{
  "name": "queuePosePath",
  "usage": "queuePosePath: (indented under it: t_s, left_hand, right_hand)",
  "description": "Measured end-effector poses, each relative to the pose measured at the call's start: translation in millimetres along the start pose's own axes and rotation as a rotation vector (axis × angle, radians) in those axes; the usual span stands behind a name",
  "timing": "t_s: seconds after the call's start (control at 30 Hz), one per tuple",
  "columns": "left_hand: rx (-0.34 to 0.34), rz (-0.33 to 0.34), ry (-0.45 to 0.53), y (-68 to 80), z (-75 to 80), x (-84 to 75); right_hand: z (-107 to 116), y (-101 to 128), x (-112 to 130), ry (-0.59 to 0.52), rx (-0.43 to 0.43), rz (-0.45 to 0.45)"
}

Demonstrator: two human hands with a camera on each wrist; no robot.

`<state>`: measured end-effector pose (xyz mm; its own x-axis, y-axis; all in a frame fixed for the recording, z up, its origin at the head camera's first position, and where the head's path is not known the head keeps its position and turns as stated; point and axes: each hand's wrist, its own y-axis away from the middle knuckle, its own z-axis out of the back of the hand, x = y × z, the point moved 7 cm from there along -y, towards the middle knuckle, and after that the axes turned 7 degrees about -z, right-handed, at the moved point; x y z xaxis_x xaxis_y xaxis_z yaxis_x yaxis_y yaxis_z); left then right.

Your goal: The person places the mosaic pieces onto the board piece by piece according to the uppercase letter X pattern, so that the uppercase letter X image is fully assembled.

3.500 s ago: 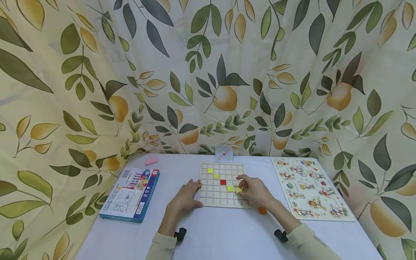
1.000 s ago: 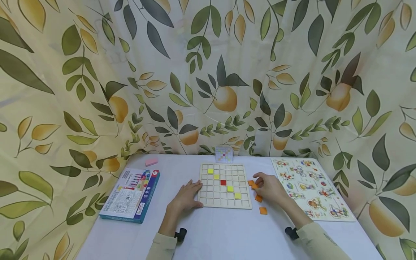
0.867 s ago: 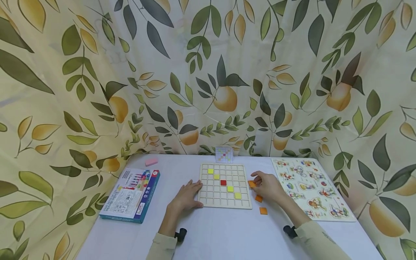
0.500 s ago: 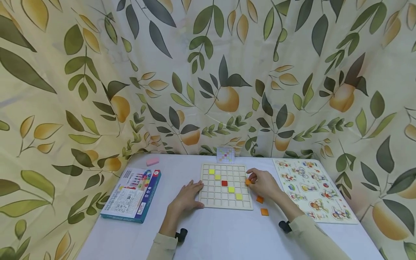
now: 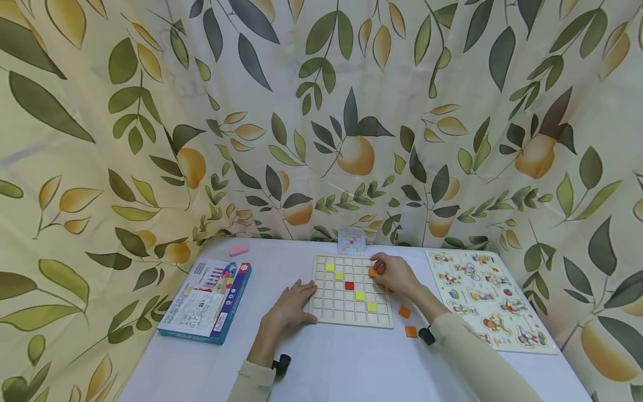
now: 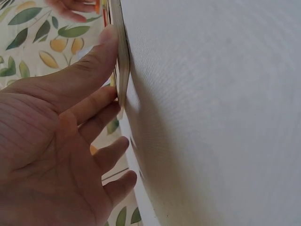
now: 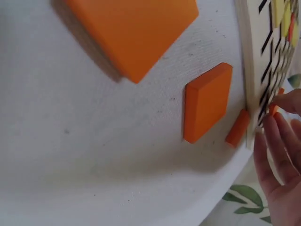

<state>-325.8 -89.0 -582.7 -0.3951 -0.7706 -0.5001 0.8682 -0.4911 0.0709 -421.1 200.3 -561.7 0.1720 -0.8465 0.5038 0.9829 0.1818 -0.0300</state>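
Note:
A square grid board (image 5: 331,312) lies mid-table with yellow tiles (image 5: 360,296) and one red tile (image 5: 349,286) along a diagonal. My left hand (image 5: 290,306) rests at its left edge; in the left wrist view the thumb (image 6: 101,52) and fingertips touch the board's edge (image 6: 123,56), fingers extended. My right hand (image 5: 397,274) pinches an orange tile (image 5: 373,272) over the board's upper right cells. In the right wrist view, several orange tiles (image 7: 209,103) lie on the table beside the board, and the fingers hold another tile (image 7: 273,109).
Behind the board stands a small pattern card (image 5: 351,242). A flat blue-and-white box (image 5: 203,301) and a pink block (image 5: 238,249) are to the left. A picture board (image 5: 489,298) lies on the right. Patterned curtain (image 5: 321,139) encloses the table.
At first my right hand was setting a yellow tile, now lying in the lower right grid. It then took an orange tile from beside the board and carried it leftward over the board. Left hand stayed.

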Motion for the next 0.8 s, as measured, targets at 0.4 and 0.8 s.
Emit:
queuePosePath:
  t_s: [0.4,0.8]
  left_hand:
    - [0.007,0.012,-0.002,-1.5,-0.2,2.3]
    - [0.005,0.0,0.009,-1.2,-0.5,1.7]
  right_hand:
    - [-8,-13,6,-0.041,0.012,-0.049]
    - [-5,-7,2,-0.136,-0.046,-0.057]
